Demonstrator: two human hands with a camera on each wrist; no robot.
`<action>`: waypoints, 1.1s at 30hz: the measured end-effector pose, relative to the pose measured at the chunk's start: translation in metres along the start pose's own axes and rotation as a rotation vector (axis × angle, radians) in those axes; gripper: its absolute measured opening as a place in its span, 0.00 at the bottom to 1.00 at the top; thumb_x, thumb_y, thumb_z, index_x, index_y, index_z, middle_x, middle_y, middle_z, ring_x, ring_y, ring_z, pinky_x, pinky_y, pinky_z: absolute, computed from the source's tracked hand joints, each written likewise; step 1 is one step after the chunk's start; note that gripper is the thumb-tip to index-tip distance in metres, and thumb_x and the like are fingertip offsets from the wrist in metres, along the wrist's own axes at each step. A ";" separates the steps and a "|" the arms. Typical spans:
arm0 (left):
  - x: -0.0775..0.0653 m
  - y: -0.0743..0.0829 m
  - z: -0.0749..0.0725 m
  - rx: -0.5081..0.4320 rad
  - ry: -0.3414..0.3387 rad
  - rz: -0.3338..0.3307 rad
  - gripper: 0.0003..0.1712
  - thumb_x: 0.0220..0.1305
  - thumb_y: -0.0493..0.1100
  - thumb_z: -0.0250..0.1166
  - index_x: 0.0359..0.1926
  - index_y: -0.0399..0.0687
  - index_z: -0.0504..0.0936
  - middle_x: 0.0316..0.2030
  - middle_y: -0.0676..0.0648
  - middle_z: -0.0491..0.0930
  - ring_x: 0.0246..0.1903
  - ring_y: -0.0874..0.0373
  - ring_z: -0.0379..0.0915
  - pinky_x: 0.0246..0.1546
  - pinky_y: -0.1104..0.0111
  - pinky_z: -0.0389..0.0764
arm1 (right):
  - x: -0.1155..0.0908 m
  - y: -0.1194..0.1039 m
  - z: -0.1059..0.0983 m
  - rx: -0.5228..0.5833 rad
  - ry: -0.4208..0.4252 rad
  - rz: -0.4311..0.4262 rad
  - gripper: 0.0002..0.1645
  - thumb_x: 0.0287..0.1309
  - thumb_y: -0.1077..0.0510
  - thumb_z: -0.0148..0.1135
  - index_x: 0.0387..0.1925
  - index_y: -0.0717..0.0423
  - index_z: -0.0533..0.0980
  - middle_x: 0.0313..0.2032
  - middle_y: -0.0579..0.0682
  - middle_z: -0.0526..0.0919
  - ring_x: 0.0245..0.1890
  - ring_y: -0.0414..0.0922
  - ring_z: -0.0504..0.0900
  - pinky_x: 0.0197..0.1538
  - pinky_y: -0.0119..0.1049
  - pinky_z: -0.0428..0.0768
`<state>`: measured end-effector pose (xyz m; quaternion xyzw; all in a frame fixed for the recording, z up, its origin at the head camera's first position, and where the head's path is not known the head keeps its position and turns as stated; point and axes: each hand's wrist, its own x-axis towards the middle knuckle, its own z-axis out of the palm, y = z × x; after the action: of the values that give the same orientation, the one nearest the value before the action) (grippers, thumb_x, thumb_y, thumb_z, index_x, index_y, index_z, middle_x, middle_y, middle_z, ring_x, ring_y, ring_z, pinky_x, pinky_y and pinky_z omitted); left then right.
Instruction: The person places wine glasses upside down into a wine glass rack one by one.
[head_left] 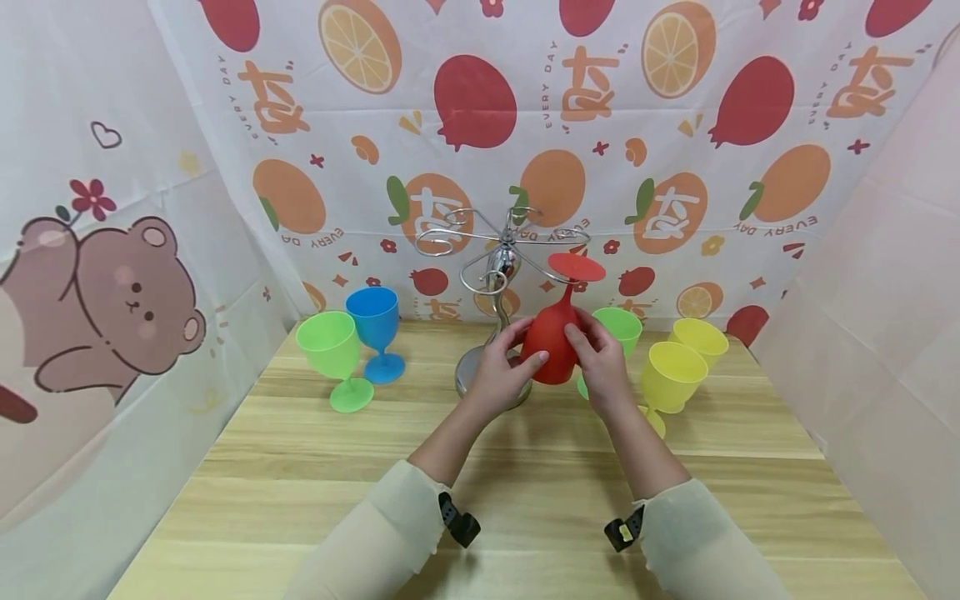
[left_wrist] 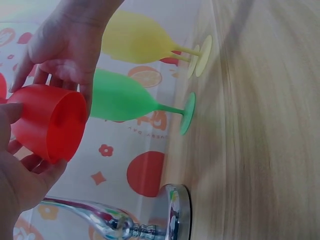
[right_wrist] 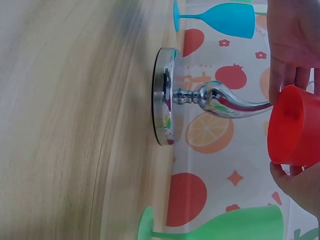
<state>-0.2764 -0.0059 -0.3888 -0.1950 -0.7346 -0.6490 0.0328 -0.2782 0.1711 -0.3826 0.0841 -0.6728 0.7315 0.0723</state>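
A red goblet (head_left: 551,337) is upside down in the air, its round foot on top and its open rim facing down. My left hand (head_left: 504,371) grips the bowl from the left, and my right hand (head_left: 602,358) grips it from the right. Close by on the left rises a chrome stemware rack (head_left: 507,242) with wire loops at its top; the goblet's foot is beside one right-hand loop. From the head view I cannot tell whether they touch. In the left wrist view the red bowl (left_wrist: 37,117) shows its hollow mouth between both hands.
On the left of the wooden table (head_left: 300,500) stand a green goblet (head_left: 330,346) and a blue goblet (head_left: 375,321). On the right are another green goblet (head_left: 618,327), partly hidden by my right hand, and two yellow goblets (head_left: 672,375). Printed cloth (head_left: 480,158) hangs behind.
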 end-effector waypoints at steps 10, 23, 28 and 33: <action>-0.002 -0.002 0.002 0.055 0.022 0.006 0.34 0.64 0.45 0.68 0.69 0.56 0.67 0.63 0.50 0.73 0.62 0.53 0.69 0.56 0.60 0.80 | -0.001 0.001 0.003 -0.076 -0.011 -0.047 0.39 0.61 0.50 0.66 0.71 0.46 0.63 0.63 0.49 0.72 0.61 0.48 0.71 0.53 0.33 0.82; -0.001 -0.003 0.001 0.063 0.023 0.032 0.34 0.64 0.43 0.67 0.69 0.52 0.67 0.63 0.49 0.73 0.62 0.51 0.69 0.55 0.59 0.80 | 0.000 0.002 0.002 -0.146 0.008 -0.055 0.40 0.60 0.46 0.67 0.70 0.44 0.63 0.62 0.48 0.72 0.60 0.47 0.71 0.53 0.35 0.82; -0.004 -0.003 -0.001 0.078 0.038 0.041 0.33 0.65 0.44 0.67 0.69 0.49 0.68 0.63 0.48 0.74 0.62 0.49 0.69 0.55 0.59 0.80 | 0.000 0.001 0.001 -0.158 0.004 -0.062 0.39 0.60 0.46 0.67 0.70 0.44 0.64 0.61 0.49 0.73 0.59 0.48 0.71 0.52 0.34 0.82; -0.008 0.001 -0.005 0.069 0.062 0.034 0.31 0.66 0.44 0.66 0.68 0.46 0.69 0.63 0.48 0.74 0.62 0.47 0.69 0.56 0.56 0.80 | 0.000 0.001 -0.001 -0.186 0.004 -0.061 0.41 0.59 0.44 0.67 0.70 0.44 0.63 0.61 0.48 0.73 0.58 0.48 0.71 0.52 0.35 0.82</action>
<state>-0.2702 -0.0121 -0.3898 -0.1860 -0.7517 -0.6285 0.0732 -0.2789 0.1715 -0.3837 0.0959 -0.7348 0.6635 0.1033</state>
